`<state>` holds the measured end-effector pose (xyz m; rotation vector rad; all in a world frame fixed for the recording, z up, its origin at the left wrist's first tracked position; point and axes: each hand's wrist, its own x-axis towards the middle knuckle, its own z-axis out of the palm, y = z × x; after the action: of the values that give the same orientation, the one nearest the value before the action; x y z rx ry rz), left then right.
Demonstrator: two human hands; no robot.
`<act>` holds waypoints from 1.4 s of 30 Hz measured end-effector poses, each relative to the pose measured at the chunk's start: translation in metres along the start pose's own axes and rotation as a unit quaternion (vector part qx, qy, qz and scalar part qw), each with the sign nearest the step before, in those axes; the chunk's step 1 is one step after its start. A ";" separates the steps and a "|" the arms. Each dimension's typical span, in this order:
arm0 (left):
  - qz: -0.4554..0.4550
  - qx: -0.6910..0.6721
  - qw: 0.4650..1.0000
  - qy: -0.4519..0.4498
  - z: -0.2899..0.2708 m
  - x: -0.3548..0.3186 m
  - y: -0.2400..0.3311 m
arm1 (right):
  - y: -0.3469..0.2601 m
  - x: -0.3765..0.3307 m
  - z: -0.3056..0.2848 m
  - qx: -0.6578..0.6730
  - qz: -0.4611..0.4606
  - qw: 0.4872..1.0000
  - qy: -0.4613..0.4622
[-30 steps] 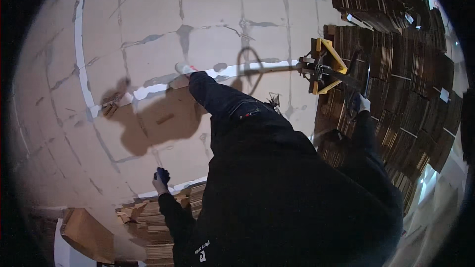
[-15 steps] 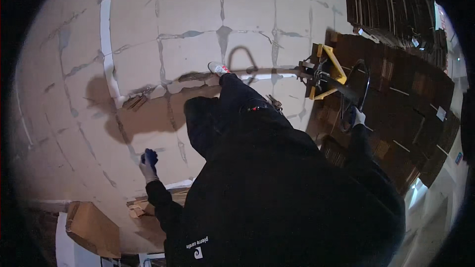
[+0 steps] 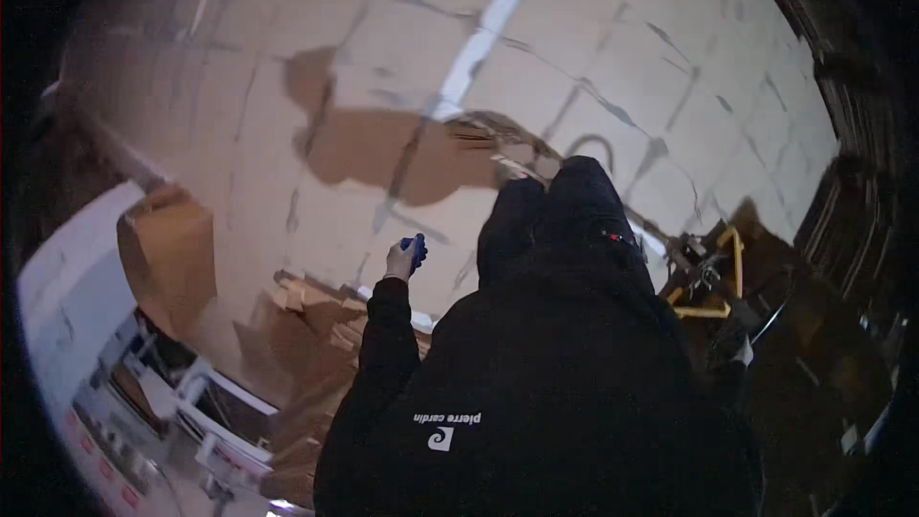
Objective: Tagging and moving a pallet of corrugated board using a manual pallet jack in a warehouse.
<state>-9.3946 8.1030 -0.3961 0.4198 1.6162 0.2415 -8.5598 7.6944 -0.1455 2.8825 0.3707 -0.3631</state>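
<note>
My right hand (image 3: 746, 352), in a light glove, is low on the right against the dark loop handle (image 3: 772, 320) of a pallet jack. The grip is dim and blurred here, but half a second ago the fingers were plainly wrapped round it. The jack's yellow frame (image 3: 738, 270) stands beside my legs. Dark brown stacked cardboard (image 3: 823, 393) lies behind the handle. Out to my left, over the floor, hangs my left hand (image 3: 408, 257) in a light glove with blue fingers. Its fingers are curled, and no object shows in them.
A brown cardboard box (image 3: 177, 263) stands at the left, by a white frame-like machine (image 3: 230, 421). Flat cardboard pieces (image 3: 321, 349) lie near my left arm. More stacked cardboard (image 3: 866, 239) lines the right. A white line (image 3: 493, 24) crosses the cracked floor.
The view has turned, so the floor line and the jack sit further right, the jack also lower. More of the box and white machine shows at left. My right hand stays at the handle.
</note>
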 end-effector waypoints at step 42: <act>0.256 0.496 0.830 0.005 -0.760 0.279 0.425 | -0.820 -0.519 -0.022 0.144 0.208 0.963 0.091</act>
<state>-10.1088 8.6740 -0.4095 1.6642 1.5041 -0.2389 -9.2650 8.3606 -0.1306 3.1756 -0.2895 -0.0809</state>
